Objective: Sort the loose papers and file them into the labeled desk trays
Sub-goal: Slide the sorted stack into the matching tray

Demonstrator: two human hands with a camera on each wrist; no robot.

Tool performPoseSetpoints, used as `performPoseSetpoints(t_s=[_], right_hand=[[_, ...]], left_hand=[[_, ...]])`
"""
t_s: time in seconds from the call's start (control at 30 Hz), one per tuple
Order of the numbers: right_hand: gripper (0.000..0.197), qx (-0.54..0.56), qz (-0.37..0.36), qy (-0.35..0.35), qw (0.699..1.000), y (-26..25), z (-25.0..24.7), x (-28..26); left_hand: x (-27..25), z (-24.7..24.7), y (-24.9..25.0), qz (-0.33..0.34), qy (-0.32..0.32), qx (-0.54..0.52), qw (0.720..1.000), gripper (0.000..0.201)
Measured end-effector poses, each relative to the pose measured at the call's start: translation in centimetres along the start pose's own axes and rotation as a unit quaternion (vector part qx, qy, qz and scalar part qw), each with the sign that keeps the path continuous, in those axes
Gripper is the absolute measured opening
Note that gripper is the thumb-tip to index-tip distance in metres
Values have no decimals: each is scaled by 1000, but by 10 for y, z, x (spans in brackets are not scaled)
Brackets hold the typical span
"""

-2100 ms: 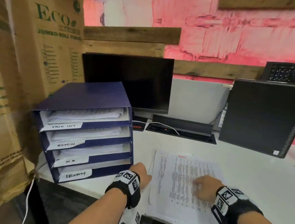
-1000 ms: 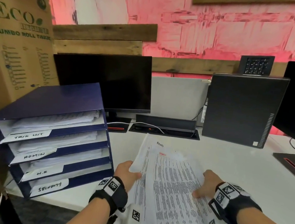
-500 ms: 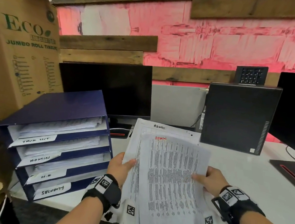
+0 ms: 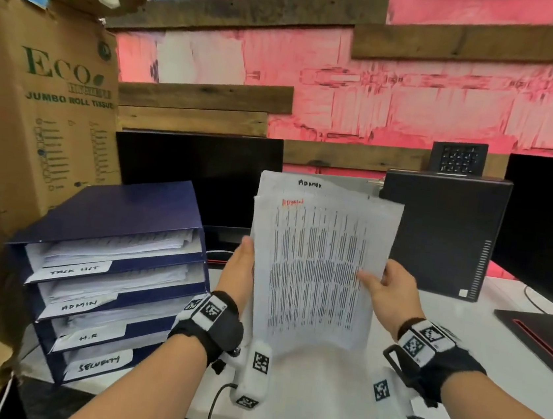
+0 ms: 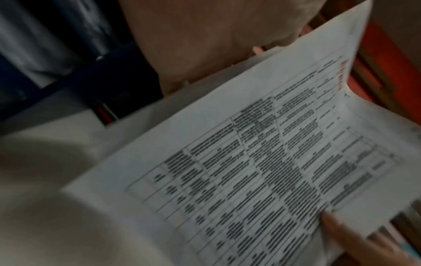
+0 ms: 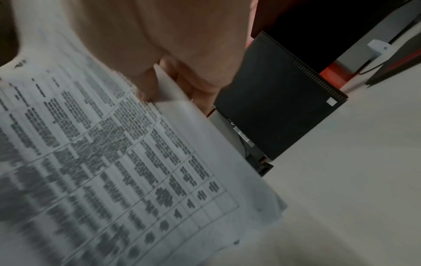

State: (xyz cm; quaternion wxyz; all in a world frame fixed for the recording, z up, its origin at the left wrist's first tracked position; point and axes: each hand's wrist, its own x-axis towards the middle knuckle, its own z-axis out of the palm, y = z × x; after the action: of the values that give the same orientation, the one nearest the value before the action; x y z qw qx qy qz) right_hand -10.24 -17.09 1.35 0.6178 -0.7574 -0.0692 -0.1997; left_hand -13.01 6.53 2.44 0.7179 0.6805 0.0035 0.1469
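Both my hands grip papers (image 4: 316,269) upright: left hand (image 4: 239,270), right hand (image 4: 392,288). Blue tray rack (image 4: 114,259) left, computer box (image 4: 444,235) behind right.

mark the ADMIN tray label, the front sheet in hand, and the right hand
ADMIN tray label (image 4: 80,305): head view, on the handwritten white strip.
front sheet (image 4: 315,276): head view, middle of the printed table.
right hand (image 4: 391,291): head view, back of the hand, pinching the sheet's right edge.
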Motion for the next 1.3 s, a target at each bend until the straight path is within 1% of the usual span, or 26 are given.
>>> performPoseSetpoints(t_s=[0.07, 0.1, 0.13, 0.17, 0.2, 0.27, 0.33, 0.4, 0.43, 0.5, 0.57, 0.63, 0.7, 0.73, 0.77, 0.8, 0.87, 0.9, 0.93, 1.0, 1.07, 1.13, 1.2, 1.27, 1.3], right_hand=[[15, -3, -26, 53, 998, -7, 0, 1], [14, -1, -33, 68, 997, -8, 0, 1], [14, 7, -38, 72, 997, -7, 1, 0], [15, 16, -41, 65, 997, -6, 3, -3], [18, 22, -38, 52, 998, -3, 5, -6], [27, 18, -15, 24, 999, 8, 10, -14], [35, 5, 11, 0, 1000, 19, 13, -21], [37, -7, 34, -26, 999, 31, 15, -26], [38, -13, 46, -43, 998, 38, 15, -29], [37, -42, 65, -78, 994, 52, 17, -32], [38, -77, 67, -95, 990, 63, 20, -34], [32, -76, 58, -75, 993, 64, 24, -33], [25, -59, 43, -31, 997, 57, 27, -30], [24, -53, 39, -20, 998, 53, 29, -29], [24, -51, 37, -25, 998, 50, 31, -29], [25, -59, 42, -45, 996, 50, 35, -29], [29, -103, 60, -98, 988, 50, 45, -32], [30, -119, 64, -108, 985, 50, 49, -33], [29, -122, 61, -102, 985, 47, 54, -35], [25, -100, 48, -74, 991, 38, 60, -39], [26, -77, 38, -69, 994, 25, 66, -44], [28, -65, 33, -89, 993, 15, 71, -49], [28, -64, 30, -130, 989, 6, 76, -54], [29, -92, 38, -200, 975, 2, 83, -58], [30, -118, 41, -242, 962, 3, 87, -58]], left_hand=[[-3, 6, 7, 46, -19, 23, 999, 46], [-3, 8, 6, 70, -25, 44, 996, 47], [-4, 9, 5, 87, -27, 61, 994, 43], [-2, 10, 0, 97, -23, 71, 993, 38], [-2, 11, -6, 100, -18, 82, 991, 37], [-3, 14, -20, 71, -3, 110, 991, 40], [-6, 15, -33, 37, 30, 126, 991, 40], [-4, 12, -46, 16, 70, 121, 990, 40], [-1, 9, -52, 8, 79, 116, 990, 40], [0, 7, -62, -14, 76, 129, 989, 37], [-2, 5, -67, -18, 66, 150, 986, 34], [-4, 2, -64, -1, 74, 141, 987, 31], [-6, -3, -55, 18, 91, 113, 989, 25], [-7, -8, -52, 21, 92, 105, 990, 24], [-7, -11, -50, 19, 84, 106, 991, 24], [-8, -16, -52, 9, 69, 116, 991, 26], [-14, -24, -56, -16, 33, 172, 984, 31], [-16, -26, -59, -24, 28, 203, 979, 31], [-19, -30, -59, -25, 41, 218, 975, 30], [-22, -37, -55, -17, 75, 202, 976, 28], [-27, -49, -46, -9, 93, 196, 976, 29], [-33, -61, -39, -9, 88, 227, 970, 29], [-44, -79, -35, -14, 94, 246, 965, 31], [-57, -100, -33, -33, 94, 268, 958, 34], [-63, -110, -35, -53, 84, 288, 952, 35]])
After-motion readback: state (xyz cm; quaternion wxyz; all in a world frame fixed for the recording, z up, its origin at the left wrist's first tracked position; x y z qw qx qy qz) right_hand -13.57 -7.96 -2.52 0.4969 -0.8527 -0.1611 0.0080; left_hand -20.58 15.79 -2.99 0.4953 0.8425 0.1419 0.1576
